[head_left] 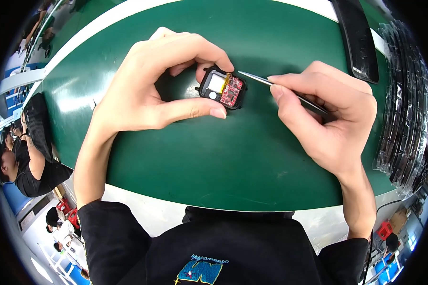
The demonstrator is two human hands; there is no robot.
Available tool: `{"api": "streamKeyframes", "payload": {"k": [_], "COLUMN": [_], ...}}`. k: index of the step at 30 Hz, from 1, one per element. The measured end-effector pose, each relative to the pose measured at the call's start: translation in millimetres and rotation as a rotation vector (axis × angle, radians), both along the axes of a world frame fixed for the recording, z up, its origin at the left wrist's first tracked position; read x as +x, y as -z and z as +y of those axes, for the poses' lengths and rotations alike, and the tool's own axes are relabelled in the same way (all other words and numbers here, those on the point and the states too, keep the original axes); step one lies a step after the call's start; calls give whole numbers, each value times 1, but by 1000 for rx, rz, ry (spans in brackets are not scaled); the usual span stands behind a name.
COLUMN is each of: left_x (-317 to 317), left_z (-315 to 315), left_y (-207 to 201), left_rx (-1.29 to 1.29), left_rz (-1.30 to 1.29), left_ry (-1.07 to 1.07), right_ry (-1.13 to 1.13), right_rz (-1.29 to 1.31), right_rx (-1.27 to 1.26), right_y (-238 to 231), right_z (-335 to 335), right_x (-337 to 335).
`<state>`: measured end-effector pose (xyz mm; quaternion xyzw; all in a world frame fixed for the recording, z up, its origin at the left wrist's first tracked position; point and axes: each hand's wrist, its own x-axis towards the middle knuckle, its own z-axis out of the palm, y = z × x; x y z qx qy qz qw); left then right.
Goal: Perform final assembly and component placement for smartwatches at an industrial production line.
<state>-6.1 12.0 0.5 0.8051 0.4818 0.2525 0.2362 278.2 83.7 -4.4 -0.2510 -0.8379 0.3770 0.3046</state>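
Note:
Between the thumb and fingers of my left hand [152, 85] is a small black square device housing [207, 90], its open side facing up. Inside it lie a red circuit board [232, 91], a strip of yellow tape and a whitish rectangular part [216, 82]. My right hand [330, 114] grips slim metal tweezers [257, 77] in a pinch. The tweezers' tip points left and stops just short of the housing's upper right side, apart from it. Part of the tweezers is hidden under my right fingers.
The work surface is a green mat [214, 161] with a pale border. A long black tray-like piece [358, 40] lies at the upper right. Stacked clear plastic trays [404, 104] with dark contents stand at the right edge. A person in black [31, 166] sits at the left.

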Motion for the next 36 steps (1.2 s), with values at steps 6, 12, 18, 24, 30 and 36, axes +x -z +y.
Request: {"api": "streamKeyframes", "payload": {"k": [6,12,18,24,30,36], "left_x": [11,19,-5,49,147,213], "left_z": [3,-11,7,57,119,183], "left_y": [0,-10,-1,-44,-92,-119], "left_rx": [107,44,-243,-203,-58,-63], "left_rz": [35,41,-681,-700,-572,-243], "left_ry": [55,-96,-294,-197,87,257], "right_ry": [132,136,130,138,108,86], "right_rz": [118,312,350,348,369,360], "right_rx": [-195,-276,-271,-284,-308,-290], "right_y": [-4,11,11,15,7,10], "right_z": [1,-1,3,6,4,2], "right_x": [5,0,0,1,2,0]}}
